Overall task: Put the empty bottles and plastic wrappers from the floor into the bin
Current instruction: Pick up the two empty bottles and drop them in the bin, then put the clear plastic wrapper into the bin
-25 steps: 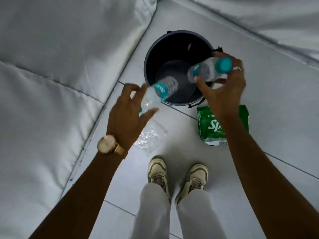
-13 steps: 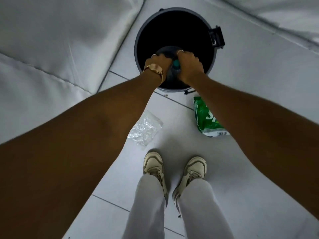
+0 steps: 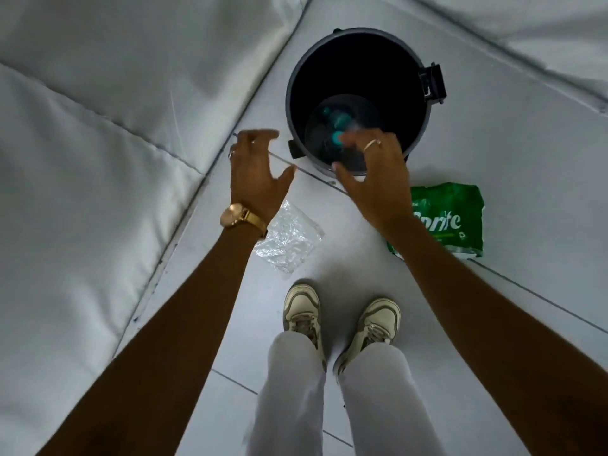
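Both bare forearms reach up from the lower corners toward the frame's centre. The left hand [image 3: 260,174], with a gold wristwatch [image 3: 234,216] on its wrist, hovers palm-down left of the round dark plastic bin [image 3: 291,103], fingers spread and released, grasping nothing. The right hand [image 3: 373,172], wearing a ring, hangs over the bin's near rim, fingers loosely splayed and empty.

Inside the bin, upper centre, lie the clear plastic bottles with teal caps [image 3: 335,126]; they are blurred, so their long axes cannot be told.

A crumpled clear plastic wrapper [image 3: 289,240] lies flat on the white tiled floor [image 3: 526,192] just below the left wrist. A green Sprite wrapper [image 3: 450,218] lies right of the right forearm, its lettering upright in the frame.
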The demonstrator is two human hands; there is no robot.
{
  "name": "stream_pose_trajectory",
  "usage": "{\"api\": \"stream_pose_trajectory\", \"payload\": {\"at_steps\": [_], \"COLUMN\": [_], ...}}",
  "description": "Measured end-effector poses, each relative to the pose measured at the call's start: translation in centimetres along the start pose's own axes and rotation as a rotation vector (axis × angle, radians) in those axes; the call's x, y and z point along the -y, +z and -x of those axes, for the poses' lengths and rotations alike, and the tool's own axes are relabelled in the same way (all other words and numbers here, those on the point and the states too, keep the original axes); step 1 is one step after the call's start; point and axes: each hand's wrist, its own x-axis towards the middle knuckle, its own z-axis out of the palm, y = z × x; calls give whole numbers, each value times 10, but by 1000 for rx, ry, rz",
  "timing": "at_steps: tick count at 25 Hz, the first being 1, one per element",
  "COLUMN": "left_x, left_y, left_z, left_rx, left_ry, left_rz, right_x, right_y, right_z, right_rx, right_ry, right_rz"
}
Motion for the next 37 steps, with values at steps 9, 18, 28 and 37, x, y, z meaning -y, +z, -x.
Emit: {"api": "stream_pose_trajectory", "payload": {"at_steps": [9, 18, 28, 37], "left_x": [133, 165, 108, -65], "left_y": [70, 139, 89, -49], "left_z": [65, 52, 42, -32], "left_rx": [541, 448, 512, 374], "left_ry": [-469, -406, -186, 56], "left_rz": [-314, -455, -76, 522], "right_x": [-22, -64, -80, -78], "right_y": [141, 195, 149, 33], "right_z": [74, 77, 87, 108], "right_rx": [630, 544, 422, 0], "right_ry": [366, 452, 569, 824], "right_rz": [181, 225, 105, -166]}}
